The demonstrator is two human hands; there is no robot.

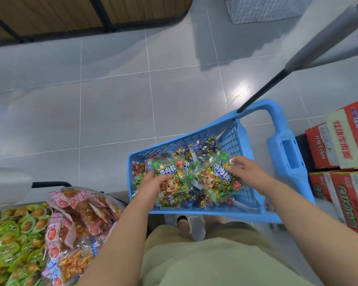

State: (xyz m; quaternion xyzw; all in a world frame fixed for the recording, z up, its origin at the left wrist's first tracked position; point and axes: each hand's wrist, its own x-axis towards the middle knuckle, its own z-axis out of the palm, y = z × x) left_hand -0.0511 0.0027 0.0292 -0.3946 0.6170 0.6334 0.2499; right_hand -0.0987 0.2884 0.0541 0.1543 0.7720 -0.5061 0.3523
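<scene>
The left hand (153, 183) is gripping the left candy bag (174, 172), its fingers curling round the near edge. The right hand (247, 172) is pinching the right candy bag (215, 180) just beside it. Both bags are lying on other sweets inside the blue basket (182, 141), with red cartons (339, 145) sitting on the right.

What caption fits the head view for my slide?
Left hand grips the left snack bag, right hand the right snack bag, inside a blue basket.
</scene>
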